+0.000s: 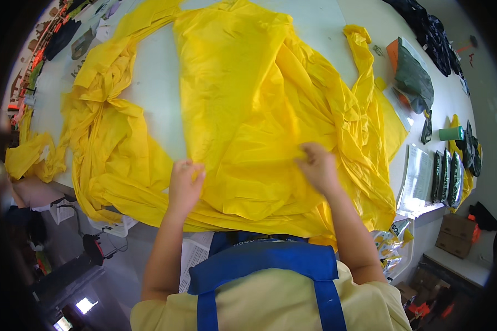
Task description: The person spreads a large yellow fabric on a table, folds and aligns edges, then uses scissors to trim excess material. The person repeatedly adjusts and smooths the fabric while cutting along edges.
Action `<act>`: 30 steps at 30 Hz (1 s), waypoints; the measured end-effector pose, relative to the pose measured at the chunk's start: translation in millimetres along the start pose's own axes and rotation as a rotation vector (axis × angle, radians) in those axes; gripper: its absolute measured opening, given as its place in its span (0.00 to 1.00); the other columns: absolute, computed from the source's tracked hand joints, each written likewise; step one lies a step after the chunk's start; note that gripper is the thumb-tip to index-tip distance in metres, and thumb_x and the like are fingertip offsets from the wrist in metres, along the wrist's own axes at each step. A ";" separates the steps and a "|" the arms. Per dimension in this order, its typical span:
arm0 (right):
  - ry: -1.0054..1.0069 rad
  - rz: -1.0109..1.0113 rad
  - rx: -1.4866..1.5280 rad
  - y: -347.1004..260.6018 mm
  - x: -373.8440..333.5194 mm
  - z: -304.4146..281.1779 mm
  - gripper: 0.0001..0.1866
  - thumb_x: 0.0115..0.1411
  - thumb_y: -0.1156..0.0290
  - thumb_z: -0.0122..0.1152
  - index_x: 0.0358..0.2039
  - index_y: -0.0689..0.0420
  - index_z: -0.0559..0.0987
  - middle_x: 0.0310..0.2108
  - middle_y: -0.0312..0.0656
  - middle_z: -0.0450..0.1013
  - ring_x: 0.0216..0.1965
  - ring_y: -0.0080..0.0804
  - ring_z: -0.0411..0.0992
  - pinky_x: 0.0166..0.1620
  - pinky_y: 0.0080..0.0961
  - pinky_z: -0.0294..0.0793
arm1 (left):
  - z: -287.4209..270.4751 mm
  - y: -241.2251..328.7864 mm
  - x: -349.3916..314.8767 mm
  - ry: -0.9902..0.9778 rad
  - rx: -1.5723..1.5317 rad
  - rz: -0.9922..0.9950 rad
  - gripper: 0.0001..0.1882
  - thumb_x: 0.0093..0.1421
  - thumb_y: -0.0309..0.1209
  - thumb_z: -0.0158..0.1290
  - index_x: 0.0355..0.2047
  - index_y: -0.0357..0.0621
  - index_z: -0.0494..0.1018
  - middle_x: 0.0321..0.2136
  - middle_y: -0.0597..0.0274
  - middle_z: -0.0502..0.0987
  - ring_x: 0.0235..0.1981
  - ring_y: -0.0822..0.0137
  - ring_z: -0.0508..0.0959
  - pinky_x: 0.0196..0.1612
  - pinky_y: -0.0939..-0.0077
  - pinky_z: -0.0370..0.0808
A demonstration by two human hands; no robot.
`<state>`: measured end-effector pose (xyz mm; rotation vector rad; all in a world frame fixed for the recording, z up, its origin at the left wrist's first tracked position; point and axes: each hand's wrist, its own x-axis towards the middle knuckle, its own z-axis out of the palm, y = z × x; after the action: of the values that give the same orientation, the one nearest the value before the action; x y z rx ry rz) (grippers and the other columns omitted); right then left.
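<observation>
A large panel of thin, shiny yellow fabric (232, 94) lies spread and creased in front of me. My left hand (185, 185) is at the panel's left edge, its fingers curled and pinched together at the fabric. Over the right part of the panel, my right hand (319, 168) has bent fingers, smeared by motion. Whether those fingers grip any fabric cannot be made out. Beside my right hand, a long, bunched yellow strip (361, 71) runs up the right side. Gathered yellow fabric (107, 116) lies left of the panel and trails along the front edge.
The white table (160, 83) shows between the yellow pieces. At the right are a dark green pouch (414, 80), a green roll (451, 133), a printed sheet (414, 179) and several dark packets (446, 176). Black fabric (431, 33) lies at the far right.
</observation>
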<state>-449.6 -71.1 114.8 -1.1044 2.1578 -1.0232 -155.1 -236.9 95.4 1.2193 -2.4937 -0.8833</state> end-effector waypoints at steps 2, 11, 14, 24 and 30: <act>-0.388 -0.087 0.152 -45.9 -15.8 13.1 0.15 0.51 0.70 0.63 0.40 0.61 0.77 0.33 0.48 0.75 0.31 0.37 0.76 0.36 0.29 0.75 | -5.0 65.8 37.6 -0.054 -0.734 -0.215 0.19 0.53 0.28 0.54 0.48 0.45 0.71 0.47 0.46 0.67 0.43 0.51 0.71 0.46 0.62 0.71; 0.483 0.186 -0.557 45.4 52.3 -52.7 0.22 0.48 0.60 0.68 0.42 0.53 0.73 0.42 0.45 0.72 0.37 0.44 0.74 0.39 0.37 0.74 | 49.5 117.5 91.1 0.095 0.066 0.299 0.24 0.51 0.26 0.55 0.51 0.43 0.67 0.52 0.47 0.64 0.51 0.48 0.66 0.55 0.61 0.64; 0.363 0.346 -0.473 107.3 47.2 -88.0 0.16 0.50 0.61 0.67 0.33 0.57 0.75 0.29 0.42 0.74 0.30 0.40 0.74 0.33 0.34 0.72 | 66.6 145.1 103.0 -0.141 -0.339 0.429 0.22 0.55 0.27 0.53 0.51 0.42 0.68 0.49 0.49 0.67 0.51 0.51 0.68 0.55 0.62 0.64; -0.268 -0.046 -0.016 -26.6 -34.6 -100.6 0.06 0.53 0.72 0.62 0.27 0.59 0.75 0.20 0.40 0.70 0.21 0.21 0.69 0.26 0.20 0.67 | 101.4 189.8 124.5 -0.726 -1.928 -0.432 0.25 0.59 0.33 0.54 0.55 0.42 0.62 0.49 0.56 0.71 0.50 0.62 0.72 0.54 0.66 0.68; -0.344 0.000 0.190 -21.5 -37.6 -68.4 0.09 0.54 0.75 0.60 0.37 0.60 0.79 0.30 0.44 0.76 0.26 0.27 0.73 0.30 0.21 0.70 | 49.2 118.2 76.4 -0.264 -1.905 -0.447 0.22 0.61 0.27 0.49 0.55 0.39 0.61 0.51 0.55 0.70 0.52 0.60 0.71 0.57 0.63 0.66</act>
<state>-467.7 -21.2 175.9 -1.0986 1.7518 -0.9382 -300.5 -219.8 124.0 0.7217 -0.4367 -2.5067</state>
